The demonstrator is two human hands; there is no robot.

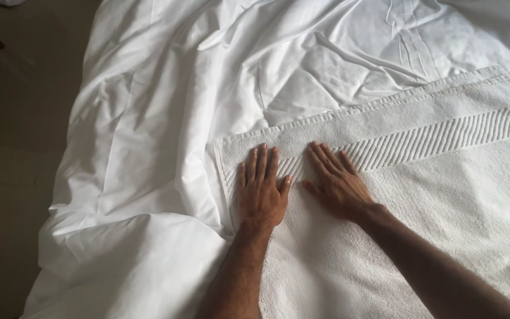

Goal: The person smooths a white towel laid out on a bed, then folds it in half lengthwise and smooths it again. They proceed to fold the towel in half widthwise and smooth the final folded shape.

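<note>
On white towel (444, 195), left hand (259, 192), right hand (336, 183)

No packages, labels, signs or screens show anywhere in this view.

Both hands flat, palms down, side by side at lower centre of the frame: left hand (259, 192) near the corner of a white towel (444, 195), right hand (336, 183) just beside it, fingers spread over the ribbed band. Towel spread across the right half, over a rumpled white sheet (166, 118) on the bed. Dim floor (13, 177) along the left edge.
</note>
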